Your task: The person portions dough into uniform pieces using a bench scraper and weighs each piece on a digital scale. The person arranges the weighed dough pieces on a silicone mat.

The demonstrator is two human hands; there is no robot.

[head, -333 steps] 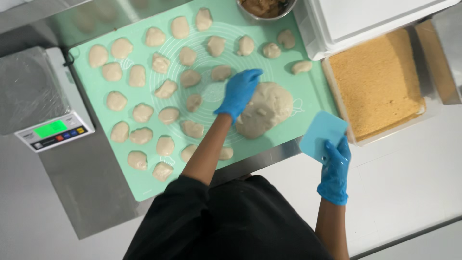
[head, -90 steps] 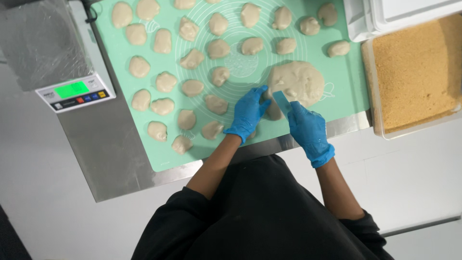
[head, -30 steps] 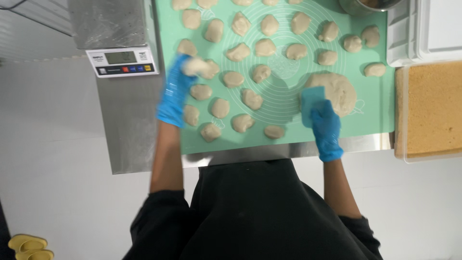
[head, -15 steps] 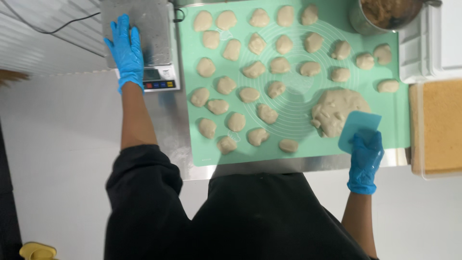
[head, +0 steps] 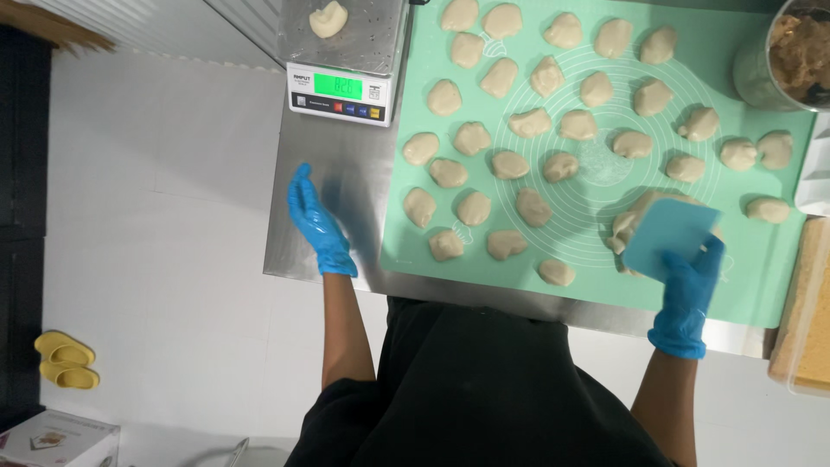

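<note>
1. Right hand (head: 687, 298), blue-gloved, fingers clamped on a pale blue scraper (head: 670, 238), its blade held flat over the dough lump (head: 629, 227) and hiding most of it.
2. Left hand (head: 318, 223), also gloved, fingers apart and empty, hovering over the bare steel bench (head: 333, 182) just left of the mat, palm turned inward.
3. Beyond the left hand, near the top edge: a digital scale (head: 346, 52) with a lit green display and one small dough piece (head: 328, 17) resting on its platform, apart from the hand.
4. Between the two hands: a mint-green silicone mat (head: 761, 259) carrying many portioned dough pieces (head: 510, 164) in loose rows, none touching its neighbour as far as can be told.
5. Judged from the layout: portioning well advanced, with roughly thirty pieces already laid out, one more on the scale and not yet moved to the mat.
6. Left to cut: only the lump under the scraper, seemingly enough for several more pieces, though its full extent is hidden.
7. Farther out on the right: a metal bowl (head: 782, 56) of brownish filling at the mat's upper corner, and a tray of crumbs (head: 808, 320) at the right edge; no sign of either applied to the pieces yet.
8. On the floor at far left: a pair of yellow slippers (head: 65, 359), well apart from the work.
</note>
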